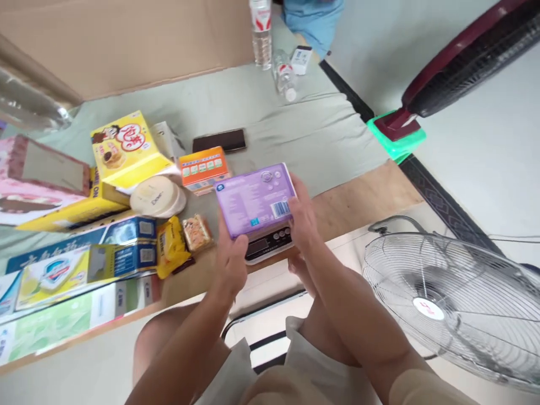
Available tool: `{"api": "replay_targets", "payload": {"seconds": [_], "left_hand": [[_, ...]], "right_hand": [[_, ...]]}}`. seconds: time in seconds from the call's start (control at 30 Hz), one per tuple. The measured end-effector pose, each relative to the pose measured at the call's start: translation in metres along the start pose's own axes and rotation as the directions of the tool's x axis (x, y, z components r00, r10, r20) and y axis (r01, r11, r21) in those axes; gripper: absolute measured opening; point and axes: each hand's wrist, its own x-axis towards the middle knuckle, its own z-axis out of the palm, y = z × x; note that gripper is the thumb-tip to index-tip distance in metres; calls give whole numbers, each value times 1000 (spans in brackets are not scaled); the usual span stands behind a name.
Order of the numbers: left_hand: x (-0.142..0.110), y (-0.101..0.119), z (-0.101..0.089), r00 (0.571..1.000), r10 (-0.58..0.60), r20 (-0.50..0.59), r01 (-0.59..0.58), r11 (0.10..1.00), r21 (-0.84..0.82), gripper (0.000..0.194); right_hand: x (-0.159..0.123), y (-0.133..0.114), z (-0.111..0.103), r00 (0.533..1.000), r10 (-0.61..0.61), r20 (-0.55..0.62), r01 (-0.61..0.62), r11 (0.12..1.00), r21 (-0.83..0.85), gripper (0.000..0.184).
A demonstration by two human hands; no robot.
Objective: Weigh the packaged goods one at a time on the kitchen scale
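Note:
A purple box (253, 197) with a barcode on its upper face is held between my two hands, over a small digital kitchen scale (270, 246). Whether the box rests on the scale I cannot tell. My left hand (233, 261) grips the box's left side, its thumb near the front corner by the scale. On the right side, my right hand (302, 216) wraps the edge beside the barcode. Just behind the box lies an orange box (203, 167). Left of my left hand are a wrapped nutty snack bar (197, 233) and a yellow snack packet (172, 247).
Several boxes crowd the left side, among them a yellow box (126, 147) and a blue box (126, 242), with a round cream container (156, 197). A black phone (219, 140) and water bottles (284, 76) lie farther back. A metal fan (430, 306) stands at right.

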Motion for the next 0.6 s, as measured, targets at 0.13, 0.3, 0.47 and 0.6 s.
{"api": "replay_targets", "payload": {"seconds": [0.13,0.3,0.47,0.6], "left_hand": [[55,37,49,991,10,136,-3,999,-51,52],[128,83,165,881,-34,473,15,999,45,36],[157,78,267,728,-44,684,37,999,25,29],[173,59,312,715,-18,698,-56,995,84,26]], "right_hand": [[9,-5,-40,955,-42,-292,37,999,-22,77],[16,5,-123,726,2,-688,4,1000,8,65],[11,34,-190,619,54,-784,-102,995,-12,65],[14,50,-212,614,236,-753,-184,971,155,71]]}}
